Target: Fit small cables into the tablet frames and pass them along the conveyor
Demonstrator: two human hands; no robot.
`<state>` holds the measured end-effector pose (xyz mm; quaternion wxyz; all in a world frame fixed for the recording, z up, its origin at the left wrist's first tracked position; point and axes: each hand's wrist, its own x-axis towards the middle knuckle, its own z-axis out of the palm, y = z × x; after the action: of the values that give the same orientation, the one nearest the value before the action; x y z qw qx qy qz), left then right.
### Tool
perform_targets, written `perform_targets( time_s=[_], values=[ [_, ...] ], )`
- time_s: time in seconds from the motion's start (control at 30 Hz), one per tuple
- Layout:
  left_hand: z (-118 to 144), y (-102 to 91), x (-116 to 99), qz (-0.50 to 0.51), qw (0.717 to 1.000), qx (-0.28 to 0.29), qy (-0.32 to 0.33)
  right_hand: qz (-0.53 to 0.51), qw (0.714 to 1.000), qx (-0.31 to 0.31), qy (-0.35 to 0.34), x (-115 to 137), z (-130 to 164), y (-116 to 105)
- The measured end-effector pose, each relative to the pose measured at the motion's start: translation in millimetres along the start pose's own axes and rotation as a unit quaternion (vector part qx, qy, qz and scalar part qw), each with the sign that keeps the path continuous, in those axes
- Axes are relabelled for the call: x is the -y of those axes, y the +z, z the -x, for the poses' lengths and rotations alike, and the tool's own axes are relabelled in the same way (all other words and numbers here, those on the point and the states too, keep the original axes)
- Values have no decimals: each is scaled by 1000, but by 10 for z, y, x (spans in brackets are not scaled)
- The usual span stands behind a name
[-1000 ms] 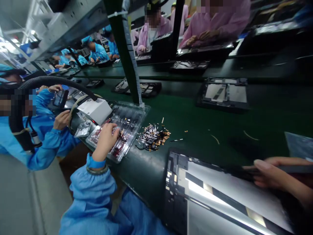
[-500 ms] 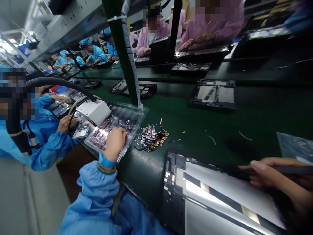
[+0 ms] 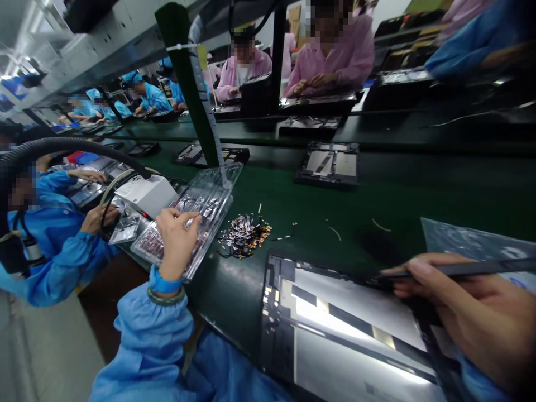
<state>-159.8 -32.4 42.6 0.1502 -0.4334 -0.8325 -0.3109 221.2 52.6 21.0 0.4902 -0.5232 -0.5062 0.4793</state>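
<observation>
My left hand (image 3: 176, 240), in a blue sleeve, rests on a clear plastic tray (image 3: 209, 195) that holds rows of small parts. Its fingertips are bent down into the tray's pockets, and whether they pinch a part is hidden. My right hand (image 3: 473, 307) grips a thin dark tool (image 3: 456, 269), whose tip lies at the upper edge of an open tablet chassis (image 3: 335, 329) in front of me. A loose pile of small gold and black parts (image 3: 243, 234) lies between the tray and the chassis.
The green conveyor belt (image 3: 402, 201) carries more open tablets (image 3: 329, 163). A white box (image 3: 146, 192) and a co-worker's hand (image 3: 96, 218) are just left of the tray. A green post (image 3: 188, 89) rises behind it. A plastic bag (image 3: 469, 243) lies at the right.
My left hand has shifted along the tray, towards its near side. My right hand with the tool has come further into view. The view has turned, so things sit further left.
</observation>
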Motion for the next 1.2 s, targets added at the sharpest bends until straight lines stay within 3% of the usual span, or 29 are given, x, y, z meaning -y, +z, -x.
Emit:
perform_targets(
  time_s=[0.23,0.4,0.43,0.5,0.6,0.67,0.73,0.77,0.83,0.9,0.93,1.0,1.03,1.07,1.2],
  values=[
    [56,198,80,64,998,-1,5,-31,997,45,60,198,70,75],
    [86,138,16,124,991,-32,36,-22,995,93,-3,316,21,6],
    [117,86,-66,142,986,-30,78,10,993,115,-23,369,18,10],
    [207,-22,-290,186,956,-18,225,103,976,187,-51,501,40,74],
    [369,-123,-680,235,856,-13,460,205,918,330,-74,672,134,303],
    [459,-123,-888,251,811,-18,528,215,880,415,-84,708,205,476],
    [526,-87,-1017,270,791,-24,548,196,859,467,-72,685,256,600],
    [556,-66,-1054,282,797,-31,534,181,860,475,-54,663,272,635],
    [618,-36,-1095,328,837,-26,437,153,878,453,-11,626,288,659],
    [697,-31,-1127,418,861,66,282,143,905,400,15,612,290,653],
    [742,-37,-1149,470,845,149,207,141,915,377,17,610,290,651],
    [834,-55,-1214,545,772,315,90,136,927,350,9,605,293,660],
    [874,-62,-1253,561,743,361,46,134,930,343,4,598,296,671],
    [907,-66,-1293,568,731,378,10,137,931,339,0,586,299,683],
    [953,-61,-1417,580,743,330,-53,180,922,341,-41,535,309,694]
  ],
)
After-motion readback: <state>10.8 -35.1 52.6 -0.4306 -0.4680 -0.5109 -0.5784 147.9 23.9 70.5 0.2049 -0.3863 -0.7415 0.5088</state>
